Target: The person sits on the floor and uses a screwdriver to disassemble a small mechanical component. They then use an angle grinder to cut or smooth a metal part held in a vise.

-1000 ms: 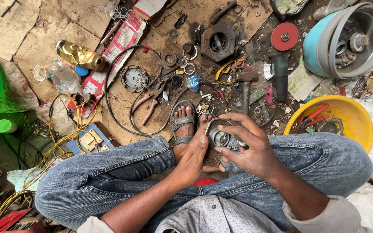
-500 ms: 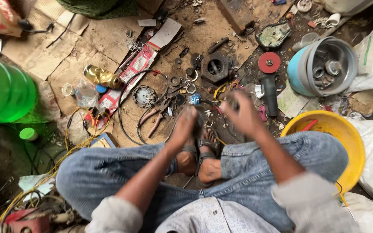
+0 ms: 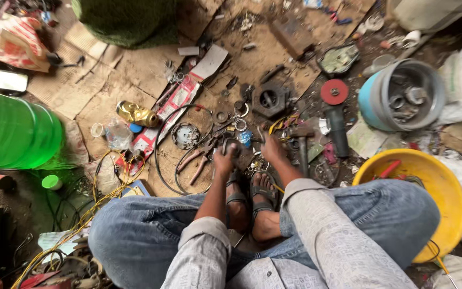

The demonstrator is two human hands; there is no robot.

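As both arms stretched fwd past the sandalled feet (image 3: 251, 199), the left hand (image 3: 225, 158) was closed on a small dark metal part (image 3: 233, 144), w/ pliers (image 3: 198, 159) just beside. The right hand (image 3: 271, 147) lay palm-down on scrap near a hammer (image 3: 301, 144); its grip couldn't be made out. A grey tub (image 3: 380, 109) held metal rings; a yellow basin (image 3: 445, 184) held a red tool.
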